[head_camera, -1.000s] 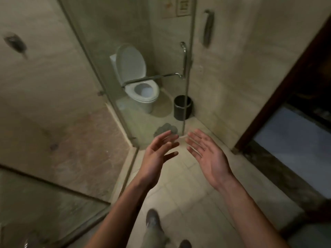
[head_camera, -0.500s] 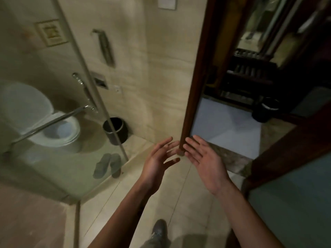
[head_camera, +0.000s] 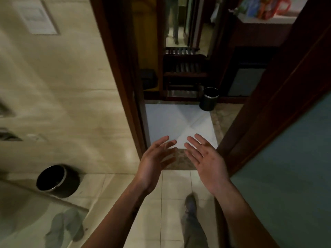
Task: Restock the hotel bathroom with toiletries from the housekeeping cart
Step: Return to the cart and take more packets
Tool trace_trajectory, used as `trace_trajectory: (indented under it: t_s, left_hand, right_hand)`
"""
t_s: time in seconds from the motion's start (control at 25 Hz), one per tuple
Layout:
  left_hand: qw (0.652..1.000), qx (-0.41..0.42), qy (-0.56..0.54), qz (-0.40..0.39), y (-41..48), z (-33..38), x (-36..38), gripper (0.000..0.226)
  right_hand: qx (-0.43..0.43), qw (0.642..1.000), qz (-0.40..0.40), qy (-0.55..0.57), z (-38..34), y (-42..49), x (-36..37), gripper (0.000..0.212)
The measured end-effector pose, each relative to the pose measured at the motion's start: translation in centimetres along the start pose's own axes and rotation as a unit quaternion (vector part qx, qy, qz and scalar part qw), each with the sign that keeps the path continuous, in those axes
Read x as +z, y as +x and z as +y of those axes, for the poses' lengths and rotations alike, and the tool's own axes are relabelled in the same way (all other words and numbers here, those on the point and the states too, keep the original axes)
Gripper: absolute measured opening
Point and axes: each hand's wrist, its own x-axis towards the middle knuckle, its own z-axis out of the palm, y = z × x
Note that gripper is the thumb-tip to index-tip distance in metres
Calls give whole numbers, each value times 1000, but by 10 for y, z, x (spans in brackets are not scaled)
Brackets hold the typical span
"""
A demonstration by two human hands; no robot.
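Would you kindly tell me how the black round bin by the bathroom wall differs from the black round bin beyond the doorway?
The black round bin by the bathroom wall stands on beige tiles; the black round bin beyond the doorway stands beside a wooden rack. The bathroom bin shows its open mouth; the far bin shows mostly its side. Both are upright cylinders.
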Motion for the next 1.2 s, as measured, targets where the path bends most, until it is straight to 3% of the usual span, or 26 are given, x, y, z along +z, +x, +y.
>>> trace_trajectory:
  t_s: [0.32,0.6,0.76,1.2]
  left_hand:
    - [1000,-17,-25,-7,206,9,80,34]
    - [999,-12,-39,9,354,27,142,33]
    - [999,-10,-38,17,432,42,143,36]
    - [997,-35,-68,31,738,122,89,31]
  right_hand:
    - [13,1000,-15,24,-89,181,-64,41]
    - [-25,1000,-9,6,-187,316,-97,38]
    - [-27,998,-43,-27,-207,388,-97,44]
    - [-24,998,31,-47,-278,678,-21,39]
